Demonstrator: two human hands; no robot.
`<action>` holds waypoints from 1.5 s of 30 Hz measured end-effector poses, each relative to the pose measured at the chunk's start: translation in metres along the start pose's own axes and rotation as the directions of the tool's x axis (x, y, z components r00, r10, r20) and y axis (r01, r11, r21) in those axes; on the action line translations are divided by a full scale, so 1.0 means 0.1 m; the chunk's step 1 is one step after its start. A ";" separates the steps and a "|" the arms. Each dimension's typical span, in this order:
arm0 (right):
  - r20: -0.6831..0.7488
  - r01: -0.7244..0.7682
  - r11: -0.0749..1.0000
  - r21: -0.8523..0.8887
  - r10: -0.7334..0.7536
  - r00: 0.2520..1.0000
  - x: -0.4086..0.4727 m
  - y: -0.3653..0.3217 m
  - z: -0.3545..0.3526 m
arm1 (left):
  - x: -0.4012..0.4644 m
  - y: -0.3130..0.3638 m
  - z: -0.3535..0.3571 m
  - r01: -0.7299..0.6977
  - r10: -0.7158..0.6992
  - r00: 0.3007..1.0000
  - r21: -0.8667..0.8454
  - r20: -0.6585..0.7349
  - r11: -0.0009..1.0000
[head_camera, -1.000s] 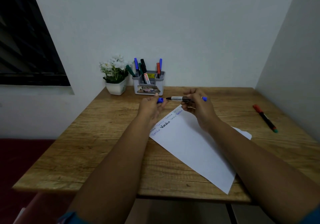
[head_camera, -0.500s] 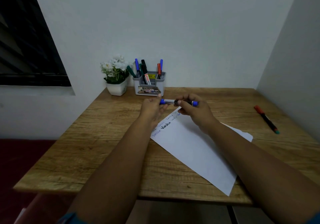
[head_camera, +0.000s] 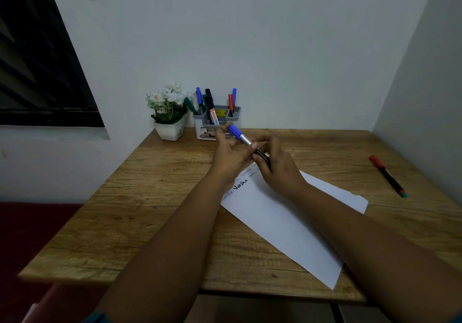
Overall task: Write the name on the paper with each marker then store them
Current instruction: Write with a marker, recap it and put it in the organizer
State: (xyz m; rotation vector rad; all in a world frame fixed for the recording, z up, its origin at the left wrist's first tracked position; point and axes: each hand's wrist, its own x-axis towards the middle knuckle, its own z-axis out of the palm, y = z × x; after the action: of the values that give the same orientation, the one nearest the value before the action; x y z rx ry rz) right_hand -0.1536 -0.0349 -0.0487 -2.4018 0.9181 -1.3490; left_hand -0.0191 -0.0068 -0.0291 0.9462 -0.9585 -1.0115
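A blue-capped marker [head_camera: 240, 137] is held between both hands above the far end of the paper, its cap pointing up and left toward the holder. My left hand [head_camera: 228, 158] touches its silver barrel with thumb and fingers; my right hand [head_camera: 277, 165] grips the dark lower barrel. The white paper [head_camera: 282, 220] lies diagonally on the wooden table [head_camera: 155, 212], with the name written several times near its far edge. A grey marker holder [head_camera: 216, 122] at the back carries several markers. A red-capped marker [head_camera: 387, 175] lies loose at the right.
A small white pot of white flowers [head_camera: 169, 112] stands left of the holder against the back wall. A side wall closes off the table's right edge. A dark window is at the upper left.
The blue cap, apart from the marker in my left hand a second ago, now sits on the marker. The capped marker has tilted from level to pointing up toward the holder.
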 end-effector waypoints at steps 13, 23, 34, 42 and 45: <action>0.009 0.025 0.998 0.055 -0.025 1.000 -0.03 0.01 0.02 | -0.02 0.01 0.06 -0.116 0.116 0.993 0.000 -0.014 0.993; 0.006 0.030 0.998 0.062 -0.030 1.000 0.00 0.03 0.01 | -0.02 0.03 0.04 -0.199 0.200 0.978 0.035 -0.051 0.979; 0.042 0.105 0.992 -0.072 -0.102 0.994 0.01 -0.07 -0.03 | 0.06 0.13 -0.17 -0.203 0.177 0.975 -0.216 -0.135 0.955; 0.348 -0.518 0.650 0.557 0.383 0.856 0.00 -0.10 0.00 | 0.11 0.05 -0.19 -0.148 0.142 0.986 -0.073 -0.085 0.986; 0.336 -0.528 0.719 0.453 0.411 0.848 0.01 -0.07 -0.01 | 0.12 -0.01 -0.18 -0.137 0.134 0.988 -0.041 -0.070 0.990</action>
State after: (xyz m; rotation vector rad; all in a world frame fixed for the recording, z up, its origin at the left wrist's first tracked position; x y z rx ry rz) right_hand -0.1511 -0.0301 -0.0447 -1.6852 0.8726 -0.9583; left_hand 0.0009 -0.0154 -0.0329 0.8599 -0.9279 -0.8780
